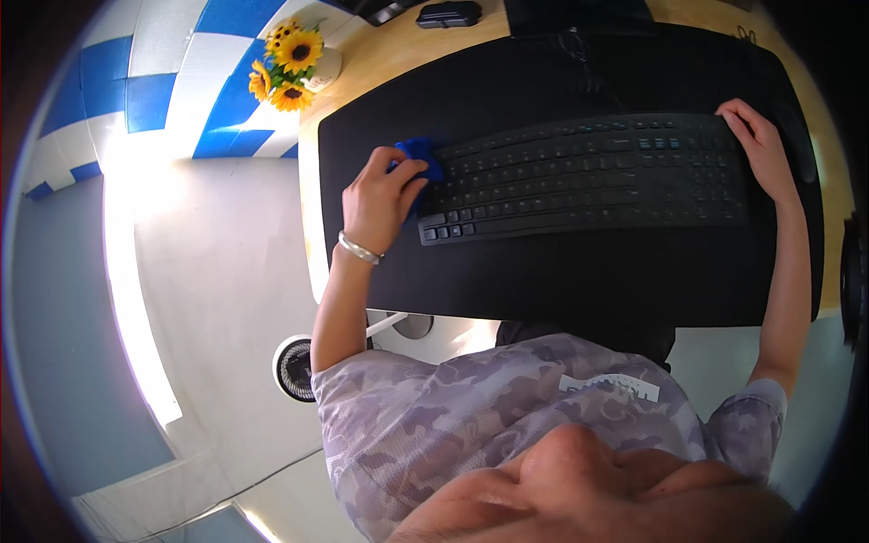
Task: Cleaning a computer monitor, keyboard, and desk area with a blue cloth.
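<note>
Your left hand [377,201] pinches a bunched blue cloth [431,163] at the 9 o'clock end of the black keyboard [552,177], whose long axis extends toward 3 o'clock, while your right hand [762,149] curls at its 2 o'clock corner, its grip unclear.

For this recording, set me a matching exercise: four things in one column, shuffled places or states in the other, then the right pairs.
Things:
1. left hand
2. sunflowers
3. computer keyboard
4. right hand

Places or states:
A. lies on the black desk mat
B. at the keyboard's upper right corner
C. holds a blue cloth
D. stand in a white vase

Pairs: 1-C, 2-D, 3-A, 4-B
</note>
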Demonstrator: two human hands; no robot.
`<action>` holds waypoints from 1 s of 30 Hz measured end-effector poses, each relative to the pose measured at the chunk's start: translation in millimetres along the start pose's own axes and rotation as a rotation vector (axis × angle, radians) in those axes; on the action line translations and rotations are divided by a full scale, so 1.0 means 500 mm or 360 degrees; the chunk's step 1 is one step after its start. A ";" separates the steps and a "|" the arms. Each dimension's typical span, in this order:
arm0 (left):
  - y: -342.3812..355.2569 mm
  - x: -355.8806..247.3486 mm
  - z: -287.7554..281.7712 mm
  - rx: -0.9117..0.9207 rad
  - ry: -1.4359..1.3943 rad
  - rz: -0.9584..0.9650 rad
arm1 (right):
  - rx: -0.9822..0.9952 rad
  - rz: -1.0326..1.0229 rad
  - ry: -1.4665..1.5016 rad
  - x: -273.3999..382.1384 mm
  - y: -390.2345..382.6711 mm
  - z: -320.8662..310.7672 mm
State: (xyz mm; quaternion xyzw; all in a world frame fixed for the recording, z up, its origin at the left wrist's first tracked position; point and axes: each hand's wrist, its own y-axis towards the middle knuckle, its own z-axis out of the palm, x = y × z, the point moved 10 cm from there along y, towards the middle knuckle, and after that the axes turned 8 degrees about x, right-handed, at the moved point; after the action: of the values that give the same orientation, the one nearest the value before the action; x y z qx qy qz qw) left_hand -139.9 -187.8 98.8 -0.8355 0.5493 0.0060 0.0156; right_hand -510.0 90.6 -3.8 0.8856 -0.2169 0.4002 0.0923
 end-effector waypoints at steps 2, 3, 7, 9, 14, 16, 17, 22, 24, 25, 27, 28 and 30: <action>-0.043 0.039 -0.010 -0.0101 -0.0089 -0.0069 | 0.0022 0.0092 0.0055 -0.009 0.004 0.007; -0.065 0.053 -0.017 -0.0168 -0.0205 -0.0105 | 0.0038 0.0108 0.0066 -0.014 0.007 0.009; -0.094 0.037 0.018 -0.0200 -0.0278 -0.0067 | -0.0010 0.0139 0.0045 -0.025 0.004 0.004; -0.092 0.041 0.039 -0.0187 -0.0265 -0.0099 | -0.0010 0.0135 0.0034 -0.025 0.000 0.000; -0.079 0.045 0.055 -0.0158 -0.0451 -0.0040 | 0.0021 0.0142 0.0045 -0.023 0.002 0.006; -0.062 0.033 0.056 -0.0152 -0.0466 0.0014 | -0.0012 0.0130 0.0036 -0.026 -0.002 0.004; -0.054 0.023 0.057 -0.0145 -0.0478 0.0063 | -0.0021 0.0139 0.0031 -0.026 -0.003 0.000; -0.046 0.011 0.056 -0.0159 -0.0550 0.0051 | -0.0013 0.0072 0.0032 -0.009 0.005 0.009; -0.037 0.006 0.061 -0.0151 -0.0593 0.0057 | -0.0004 0.0090 0.0038 -0.004 0.002 0.008; -0.032 -0.002 0.061 -0.0176 -0.0576 0.0105 | 0.0012 0.0099 0.0043 -0.002 0.001 0.009; -0.020 -0.018 0.057 -0.0197 -0.0566 0.0170 | -0.0013 0.0093 0.0036 -0.003 -0.002 0.006; -0.013 -0.022 0.059 -0.0163 -0.0573 0.0139 | -0.0030 0.0078 0.0029 -0.003 -0.004 0.003; -0.001 -0.032 0.063 -0.0123 -0.0586 0.0133 | -0.0050 0.0077 0.0008 -0.004 -0.004 0.004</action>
State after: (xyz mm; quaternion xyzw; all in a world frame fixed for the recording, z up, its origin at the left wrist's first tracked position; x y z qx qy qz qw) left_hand -145.5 -171.7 67.8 -0.7967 0.5708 0.1805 0.0833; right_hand -508.8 92.3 -6.6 0.8776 -0.2443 0.4010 0.0972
